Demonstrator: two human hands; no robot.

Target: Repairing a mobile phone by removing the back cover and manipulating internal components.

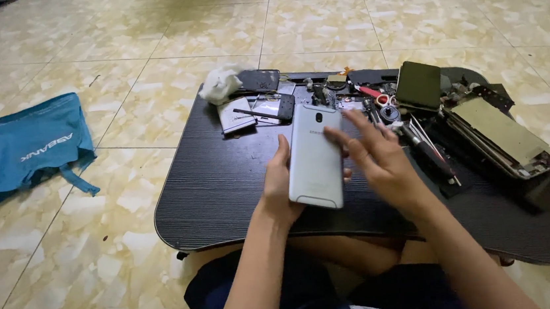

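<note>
1. Hands over a low black desk (226, 198): the left hand (279, 186) has its grip closed around the left edge of a silver smartphone (315, 155), held back side up above the desk's middle, camera end pointing away from the person.
2. Right hand (382, 162) rests on the phone's right edge with fingers (352, 142) spread and loose, its grip wide open and closed on nothing.
3. Far edge of the desk carries a crumpled white cloth (220, 85), a dark phone panel (259, 80) just beside it, and a grey flat part (236, 115) nearer the person.
4. Right side of the desk holds a dark green phone (419, 85), a stripped device frame (502, 134) with its metal plate exposed, and a heap of small tools, among them red-handled scissors (376, 95).
5. Tiled floor (113, 49) to the left bears a teal cloth bag (39, 145), lying flat, its contents not visible.
</note>
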